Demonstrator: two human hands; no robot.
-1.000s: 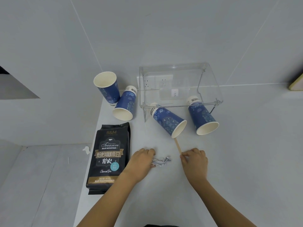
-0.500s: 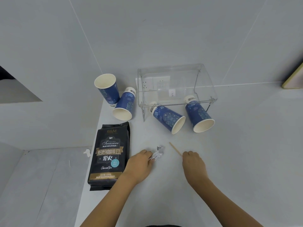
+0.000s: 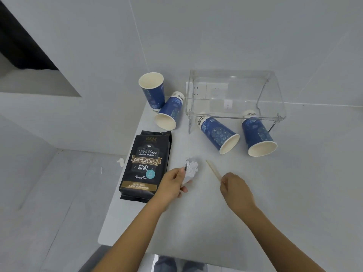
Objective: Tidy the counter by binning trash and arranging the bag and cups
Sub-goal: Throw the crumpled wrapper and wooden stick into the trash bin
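Nearest me, my left hand (image 3: 172, 183) has its fingers curled around the crumpled wrapper (image 3: 190, 169), lifted just off the counter (image 3: 196, 222), while my right hand (image 3: 235, 188) pinches the near end of the wooden stir stick (image 3: 213, 170), whose far end points toward eleven o'clock. I judge this to be the trash-gathering step, so I want both scraps firmly trapped before I carry them off; the wrapper looks springy, so a full-fist squeeze should suit it better than fingertips, and the stick needs a pinch closer to its middle so it doesn't swing. No bin is in view, so I must look for it. At nine o'clock lies the black coffee bag (image 3: 146, 165), flat. Farther out, from eleven to one o'clock, four blue paper cups wait, only the leftmost cup (image 3: 153, 91) upright, two poking from under the clear acrylic stand (image 3: 235, 95).
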